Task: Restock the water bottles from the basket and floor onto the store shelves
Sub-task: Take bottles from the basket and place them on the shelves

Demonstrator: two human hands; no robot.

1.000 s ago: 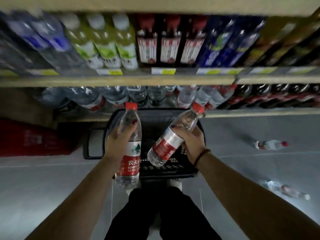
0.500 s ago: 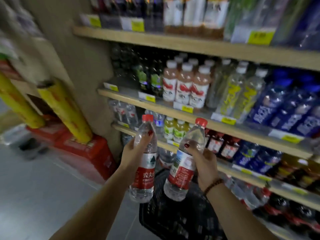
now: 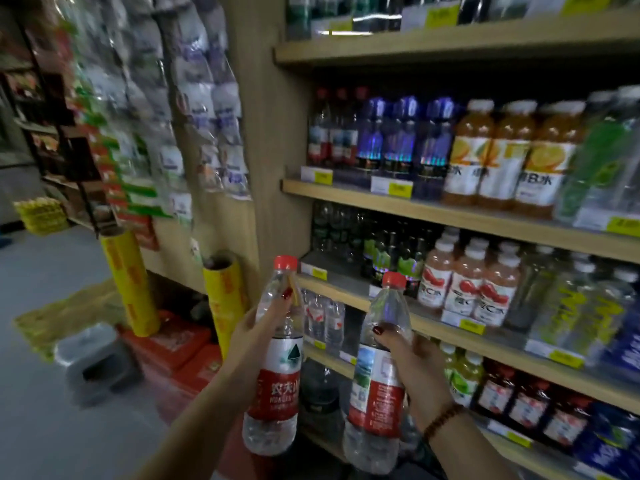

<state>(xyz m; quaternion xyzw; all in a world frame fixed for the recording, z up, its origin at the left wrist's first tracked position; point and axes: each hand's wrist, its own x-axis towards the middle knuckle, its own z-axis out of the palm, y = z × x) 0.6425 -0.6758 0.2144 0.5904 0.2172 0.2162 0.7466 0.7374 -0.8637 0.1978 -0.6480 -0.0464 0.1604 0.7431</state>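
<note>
Plastic bottles point(image 3: 278, 386) upright in left hand point(image 3: 254, 336), right hand point(image 3: 417, 368).

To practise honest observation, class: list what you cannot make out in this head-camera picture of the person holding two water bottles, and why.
1. Price tags: head view, print too small and blurred.
2. Hanging packets: head view, motion blur hides their labels.
3. Top-shelf bottles: head view, cut off by the upper edge.
4. Right hand: head view, far fingers hidden behind its bottle.
</note>
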